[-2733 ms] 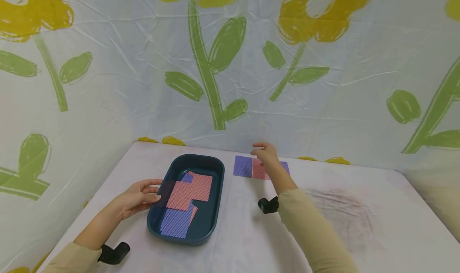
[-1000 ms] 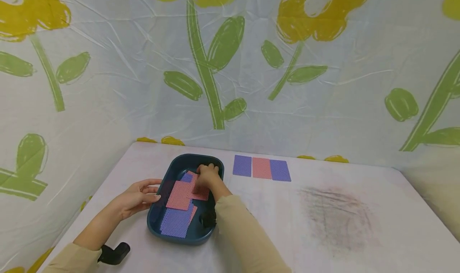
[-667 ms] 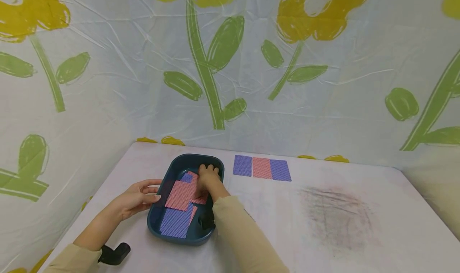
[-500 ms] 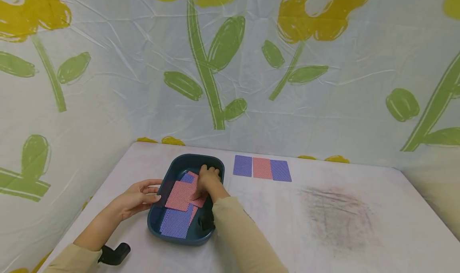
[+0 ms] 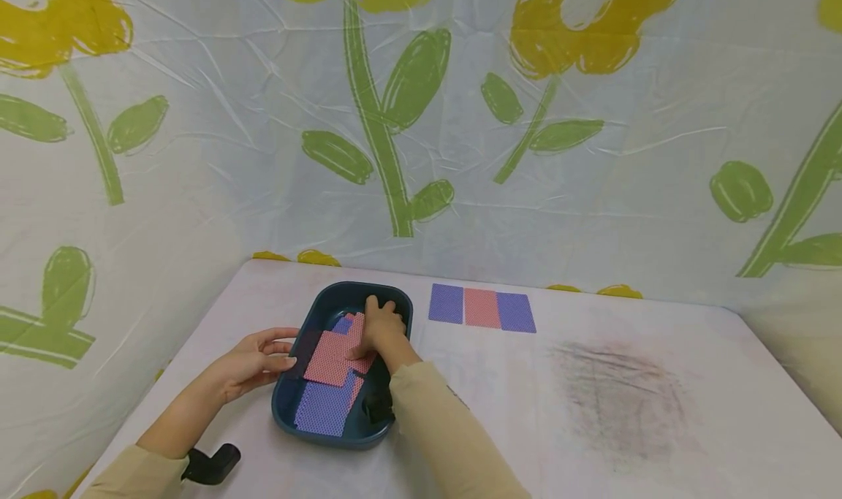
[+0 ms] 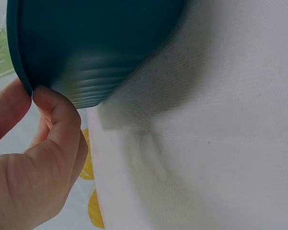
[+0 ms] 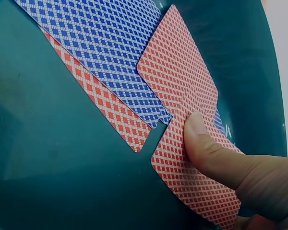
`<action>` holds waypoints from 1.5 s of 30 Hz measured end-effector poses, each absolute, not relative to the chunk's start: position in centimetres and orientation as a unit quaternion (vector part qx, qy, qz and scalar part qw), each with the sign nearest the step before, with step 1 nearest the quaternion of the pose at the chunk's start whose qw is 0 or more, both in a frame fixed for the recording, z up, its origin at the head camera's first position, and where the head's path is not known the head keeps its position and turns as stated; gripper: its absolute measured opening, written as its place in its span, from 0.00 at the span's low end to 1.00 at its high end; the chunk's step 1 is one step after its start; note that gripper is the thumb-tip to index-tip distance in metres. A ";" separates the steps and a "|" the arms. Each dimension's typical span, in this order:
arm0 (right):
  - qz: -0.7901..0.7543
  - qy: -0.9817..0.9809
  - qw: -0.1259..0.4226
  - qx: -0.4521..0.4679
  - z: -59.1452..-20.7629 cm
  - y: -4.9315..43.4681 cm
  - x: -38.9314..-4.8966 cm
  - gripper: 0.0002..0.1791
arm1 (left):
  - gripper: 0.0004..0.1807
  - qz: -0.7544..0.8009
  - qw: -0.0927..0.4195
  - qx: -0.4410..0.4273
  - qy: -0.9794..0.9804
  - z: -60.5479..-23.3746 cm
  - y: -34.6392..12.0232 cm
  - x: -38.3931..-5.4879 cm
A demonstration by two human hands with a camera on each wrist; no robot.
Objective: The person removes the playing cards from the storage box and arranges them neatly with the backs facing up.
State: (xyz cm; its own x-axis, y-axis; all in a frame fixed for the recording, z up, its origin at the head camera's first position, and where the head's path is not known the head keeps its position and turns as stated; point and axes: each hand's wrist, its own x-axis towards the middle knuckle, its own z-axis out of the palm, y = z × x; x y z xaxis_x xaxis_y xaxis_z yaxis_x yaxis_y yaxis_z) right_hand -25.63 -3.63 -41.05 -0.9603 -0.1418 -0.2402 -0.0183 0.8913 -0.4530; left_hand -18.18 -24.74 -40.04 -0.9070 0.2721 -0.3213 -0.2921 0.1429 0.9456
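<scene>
Two hands work at one dark teal bin (image 5: pixel 284 408) in the head view: the left hand (image 5: pixel 253 360) at its 9 o'clock rim, the right hand (image 5: pixel 384 331) inside, toward 1 o'clock. Past the bin's 2 o'clock edge, a narrow strip of counter (image 5: pixel 710 382) separates it from a row of three cards (image 5: pixel 482 307); a broader stretch runs out to 3 o'clock. The right sleeve (image 5: pixel 454 433) crosses the rim from 5 o'clock, its black wrist device (image 5: pixel 378 408) at the bin's 4 o'clock. Red-backed cards (image 5: pixel 327 356) lie mid-bin, overlapping blue-backed cards (image 5: pixel 322 408) at 7 o'clock. A dark smudge (image 5: pixel 621 397) marks the counter at 3 o'clock; a flower-printed sheet (image 5: pixel 276 155) rises beyond the 12 o'clock edge.

Left wrist view: the left hand's grip pinches the bin's rim between thumb and fingers. The bin's wall fills 11 to 12 o'clock; counter spreads from 1 to 5, its edge descending toward 6.

Right wrist view: the right hand's grip pinches a bowed red card (image 7: pixel 197 187), thumb on its back, fingers mostly hidden. A small gap parts it from a red sliver (image 7: pixel 105 100) under the blue backs, toward 10 o'clock. The bin's wall curves past at 3 o'clock.
</scene>
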 end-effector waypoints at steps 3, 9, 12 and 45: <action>-0.238 0.961 0.131 -0.047 -41.0 -3.5 -25.7 0.47 | 0.36 0.655 0.215 -0.008 0.724 -40.1 -24.7 -18.3; -0.273 0.950 0.139 -0.064 -40.5 -3.0 -25.9 0.37 | 0.36 0.654 0.219 -0.006 0.724 -40.1 -24.7 -18.2; -0.305 0.937 0.158 -0.071 -40.0 -2.7 -26.0 0.30 | 0.36 0.652 0.218 -0.007 0.726 -40.0 -24.7 -18.2; -0.595 0.758 0.261 -0.062 -38.6 -0.8 -26.7 0.32 | 0.36 0.656 0.214 -0.016 0.724 -39.7 -24.5 -18.0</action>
